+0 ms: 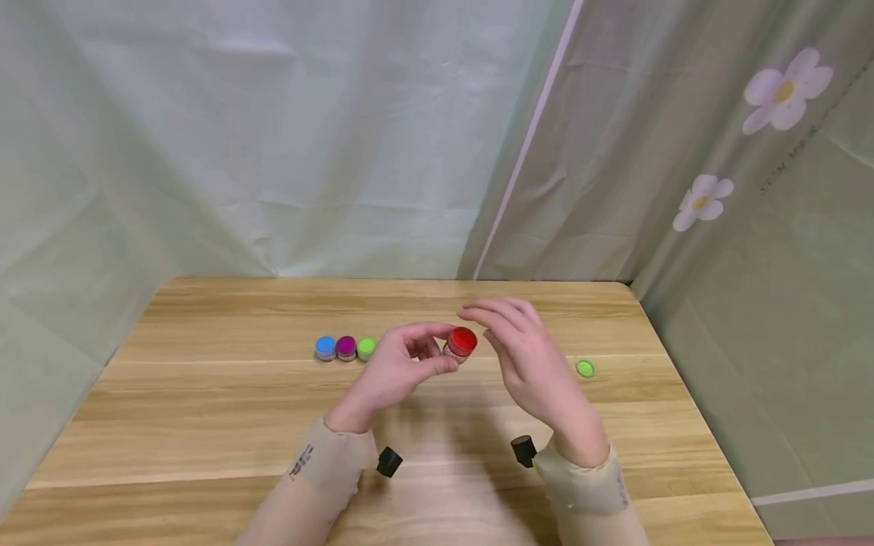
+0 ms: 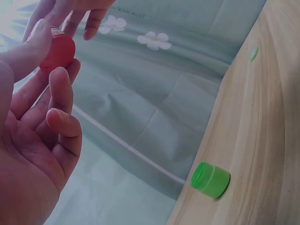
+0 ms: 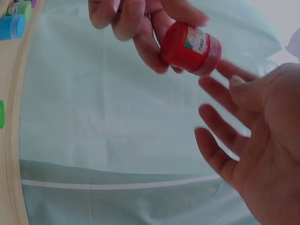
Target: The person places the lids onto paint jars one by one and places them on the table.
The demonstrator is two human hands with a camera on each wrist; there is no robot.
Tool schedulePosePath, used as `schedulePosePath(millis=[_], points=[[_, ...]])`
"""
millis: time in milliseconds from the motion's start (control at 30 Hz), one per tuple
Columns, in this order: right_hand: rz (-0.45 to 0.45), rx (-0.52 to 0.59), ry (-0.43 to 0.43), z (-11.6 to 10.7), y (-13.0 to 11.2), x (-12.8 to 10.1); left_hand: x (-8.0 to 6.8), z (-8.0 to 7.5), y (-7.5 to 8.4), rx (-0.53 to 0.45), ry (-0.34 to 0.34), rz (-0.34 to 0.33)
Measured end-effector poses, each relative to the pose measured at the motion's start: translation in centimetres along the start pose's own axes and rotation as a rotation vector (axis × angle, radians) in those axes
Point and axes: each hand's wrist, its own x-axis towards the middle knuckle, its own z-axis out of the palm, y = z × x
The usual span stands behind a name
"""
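My left hand (image 1: 396,364) pinches a small red paint jar (image 1: 460,343) between thumb and fingers, up off the table. In the right wrist view the jar (image 3: 194,49) lies tilted, its printed label showing and its lid (image 3: 212,57) towards my right hand (image 3: 267,126). That hand (image 1: 522,356) is held beside the jar with its fingers parted and gently bent, gripping nothing. An uncapped green jar (image 2: 211,180) stands on the table in the left wrist view; my left hand hides it from the head view. A loose green lid (image 1: 585,368) lies to the right.
Blue (image 1: 325,348), purple (image 1: 346,348) and green (image 1: 366,348) lidded jars stand in a row left of my hands on the wooden table (image 1: 205,425). A pale curtain (image 1: 328,136) with white flowers hangs behind and beside it. Small black blocks (image 1: 389,461) show at both wrists.
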Motion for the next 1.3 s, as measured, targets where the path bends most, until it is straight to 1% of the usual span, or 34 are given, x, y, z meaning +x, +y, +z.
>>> schedulePosePath(millis=[100, 233, 333, 533, 833, 1067, 1200, 1300], points=[[-0.072, -0.011, -0.034, -0.21, 0.19, 0.02, -0.02, -0.08, -0.03, -0.005, -0.004, 0.01], [-0.119, -0.02, -0.079, -0.24, 0.17, 0.0, -0.02, -0.12, -0.07, -0.022, -0.016, 0.039], [-0.132, -0.013, -0.091, -0.17, 0.13, 0.0, -0.09, -0.15, 0.04, -0.023, -0.027, 0.038], [-0.115, -0.021, -0.098, -0.13, 0.11, -0.07, -0.1, -0.13, 0.03, -0.013, -0.038, 0.035], [-0.042, -0.051, -0.114, -0.22, 0.05, -0.12, 0.02, -0.13, -0.29, -0.008, -0.047, 0.059], [0.075, -0.078, -0.159, 0.05, -0.13, -0.11, 0.13, -0.01, -0.33, 0.019, -0.047, 0.038], [0.15, -0.101, -0.143, 0.36, -0.31, -0.19, 0.1, 0.06, -0.25, 0.015, -0.055, 0.019], [0.207, -0.124, -0.119, 0.61, -0.41, -0.25, 0.13, 0.14, -0.22, 0.02, -0.053, 0.02]])
